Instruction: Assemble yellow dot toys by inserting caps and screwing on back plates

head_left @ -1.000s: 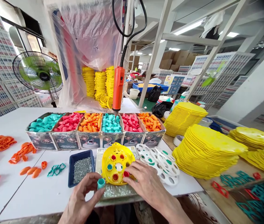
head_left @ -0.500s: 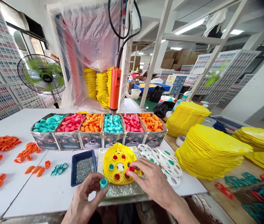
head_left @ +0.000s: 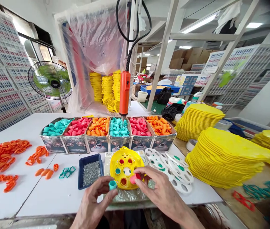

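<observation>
Between thumb and fingers, my left hand [head_left: 99, 195] pinches a teal plastic cap [head_left: 112, 185] by the lower left rim of a yellow plastic shell [head_left: 135, 156]. My right hand [head_left: 160, 190] grips a pink plastic cap [head_left: 135, 178] over the shell's lower right part. The shell lies open side up, with round holes; some hold red, orange or teal caps, and its middle hole shows white. My right fingers hide part of its right side. Beneath it is a plastic-covered pad [head_left: 130, 194].
Behind stands a row of boxes [head_left: 98, 144] with teal, pink and orange caps. An orange electric screwdriver [head_left: 124, 92] hangs above them. A blue tray [head_left: 79, 171] of screws is left; white perforated plates [head_left: 181, 186] and yellow stacks [head_left: 225, 159] are right. Orange parts [head_left: 1, 156] lie far left.
The pink cap in my right hand now shows more fully above the shell, tilted. My left hand still has the teal cap. The whole view has shifted, so things appear further right.
</observation>
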Available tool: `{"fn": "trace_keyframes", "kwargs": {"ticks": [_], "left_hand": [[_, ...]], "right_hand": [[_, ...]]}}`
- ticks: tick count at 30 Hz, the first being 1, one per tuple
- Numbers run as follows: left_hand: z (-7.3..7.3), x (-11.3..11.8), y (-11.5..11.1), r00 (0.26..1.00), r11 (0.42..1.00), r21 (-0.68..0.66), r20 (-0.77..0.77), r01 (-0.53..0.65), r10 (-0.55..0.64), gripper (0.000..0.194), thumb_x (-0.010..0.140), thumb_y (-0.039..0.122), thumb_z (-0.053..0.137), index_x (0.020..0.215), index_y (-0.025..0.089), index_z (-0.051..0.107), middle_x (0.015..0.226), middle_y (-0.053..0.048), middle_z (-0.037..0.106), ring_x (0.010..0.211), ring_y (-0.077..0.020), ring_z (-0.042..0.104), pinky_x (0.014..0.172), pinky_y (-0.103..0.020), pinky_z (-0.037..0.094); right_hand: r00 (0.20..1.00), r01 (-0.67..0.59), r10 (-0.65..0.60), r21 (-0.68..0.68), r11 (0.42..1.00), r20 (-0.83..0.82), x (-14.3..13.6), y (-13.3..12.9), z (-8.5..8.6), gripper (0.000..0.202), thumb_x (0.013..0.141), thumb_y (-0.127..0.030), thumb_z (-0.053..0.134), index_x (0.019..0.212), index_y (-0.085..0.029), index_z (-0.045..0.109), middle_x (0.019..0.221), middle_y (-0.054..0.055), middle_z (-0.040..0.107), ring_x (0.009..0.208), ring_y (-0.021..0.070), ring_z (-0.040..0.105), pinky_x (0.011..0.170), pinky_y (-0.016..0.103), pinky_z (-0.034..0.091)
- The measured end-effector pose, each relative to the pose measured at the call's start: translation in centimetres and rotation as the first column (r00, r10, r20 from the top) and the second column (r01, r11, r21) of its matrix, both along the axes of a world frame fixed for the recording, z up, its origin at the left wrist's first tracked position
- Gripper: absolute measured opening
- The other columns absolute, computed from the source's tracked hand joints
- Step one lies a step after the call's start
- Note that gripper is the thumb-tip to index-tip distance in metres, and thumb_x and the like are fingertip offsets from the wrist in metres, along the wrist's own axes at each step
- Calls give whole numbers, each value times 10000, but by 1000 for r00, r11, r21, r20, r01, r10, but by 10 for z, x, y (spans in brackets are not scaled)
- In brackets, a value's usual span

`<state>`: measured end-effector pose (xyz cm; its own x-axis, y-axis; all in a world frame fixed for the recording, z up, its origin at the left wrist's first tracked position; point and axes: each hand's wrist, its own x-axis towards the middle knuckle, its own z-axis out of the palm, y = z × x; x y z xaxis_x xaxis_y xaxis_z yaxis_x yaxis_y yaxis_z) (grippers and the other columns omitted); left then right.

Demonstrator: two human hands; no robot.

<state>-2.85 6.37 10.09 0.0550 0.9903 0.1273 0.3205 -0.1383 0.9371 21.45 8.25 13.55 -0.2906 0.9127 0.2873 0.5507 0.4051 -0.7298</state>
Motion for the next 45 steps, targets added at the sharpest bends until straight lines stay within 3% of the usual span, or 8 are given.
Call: {"fn": "trace_keyframes", "kwargs": {"ticks": [8,14,20,25,32,38,41,45], "left_hand": [[15,11,1,997,995,92,-67,-24,30,263,837,458,711,968,235,757,846,-34,772,733,-193,707,714,-264,592],[16,20,-1,999,1000,-12,46,-21,22,366,873,509,657,1108,232,698,1048,-77,780,919,-236,736,775,-291,603],[17,28,1,987,994,-90,158,58,-43,419,929,562,557,1159,213,584,757,-31,757,718,-206,719,725,-301,574],[17,33,5,976,989,-122,211,79,-52,413,877,550,645,1108,211,589,730,-14,732,717,-196,699,705,-286,560],[10,36,7,951,980,-158,303,120,-68,414,845,512,714,1125,219,625,888,-37,718,787,-195,684,700,-284,569],[13,34,5,909,940,-193,367,281,-196,513,875,538,681,1291,246,613,1058,-75,756,825,-194,676,757,-294,558],[20,33,1,905,926,-207,360,315,-227,598,887,557,660,1396,267,540,1115,-85,757,870,-207,678,788,-308,551],[21,30,-1,894,899,-206,326,385,-308,561,926,520,630,1416,268,526,1141,-86,751,861,-197,672,789,-307,544]], "right_hand": [[1000,0,0,-11,1000,9,6,-2,-4,244,975,-450,553,1051,-265,694,1029,34,740,892,199,701,777,299,581],[999,18,-19,-9,1000,-35,11,-4,-6,236,960,-455,575,1036,-273,704,1012,34,748,847,191,709,558,225,557],[998,16,-19,-49,999,-61,18,-3,-7,235,958,-464,576,1045,-279,692,1039,27,736,881,193,695,679,253,561],[974,-22,-24,-199,980,-225,17,-4,-5,270,987,-480,493,953,-246,624,865,5,691,788,173,637,687,265,493],[840,-58,-121,-309,949,-529,-3,-4,-17,405,1001,-517,379,733,-224,455,639,-45,386,567,124,366,508,239,323],[965,-152,77,-292,944,-251,-8,-7,0,346,927,-515,592,1175,-283,654,910,5,655,882,191,602,836,288,473],[977,-168,119,-299,939,-176,-6,-6,7,335,929,-514,602,1174,-307,696,1031,18,711,999,218,629,918,305,462],[979,-176,138,-281,943,-151,-5,-4,10,278,899,-485,671,1080,-281,724,889,-8,698,870,181,633,818,264,461]]}}
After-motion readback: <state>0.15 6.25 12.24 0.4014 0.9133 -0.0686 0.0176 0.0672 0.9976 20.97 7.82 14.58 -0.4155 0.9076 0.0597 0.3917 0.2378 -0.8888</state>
